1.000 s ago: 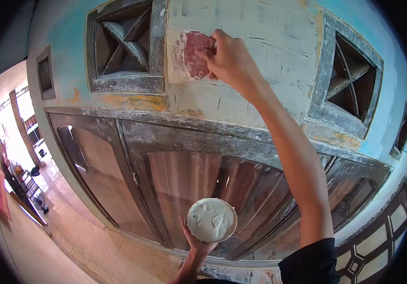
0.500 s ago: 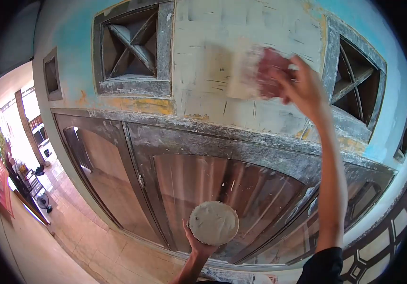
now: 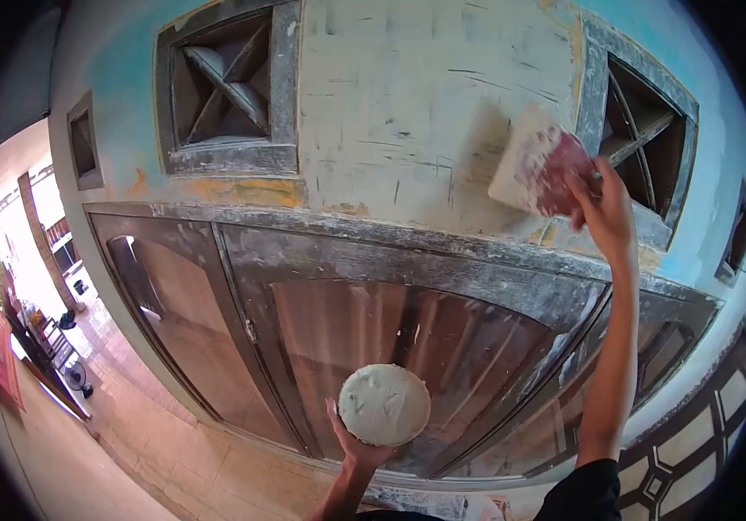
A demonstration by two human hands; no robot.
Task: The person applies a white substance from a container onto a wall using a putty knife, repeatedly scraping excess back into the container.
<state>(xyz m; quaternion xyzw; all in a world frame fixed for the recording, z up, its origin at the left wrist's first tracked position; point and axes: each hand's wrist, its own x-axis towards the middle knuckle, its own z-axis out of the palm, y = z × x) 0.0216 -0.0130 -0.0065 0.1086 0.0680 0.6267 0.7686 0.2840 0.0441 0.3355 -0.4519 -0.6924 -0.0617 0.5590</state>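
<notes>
My right hand [image 3: 601, 204] grips a red putty spreader [image 3: 551, 171] whose pale, putty-smeared blade lies against the wall. That wall panel [image 3: 390, 95] is coated in off-white putty with dark scratch-like marks, and the spreader is at its lower right, beside a vent opening. Lower down, my left hand [image 3: 360, 445] holds up a round container of putty [image 3: 384, 405], its pale top facing me. The fingers go around and under the container, partly hidden by it.
Wooden-framed vents [image 3: 225, 87] with crossed slats flank the panel. Beneath runs a worn wooden frame with glazed panes [image 3: 408, 339] and a hinge. To the left, a tiled passage [image 3: 165, 425] leads to a standing fan [image 3: 77, 375] and a bright opening.
My right hand has moved the spreader right and downward across the wall, towards the right vent. My left hand still holds the putty container, and the view has shifted slightly.
</notes>
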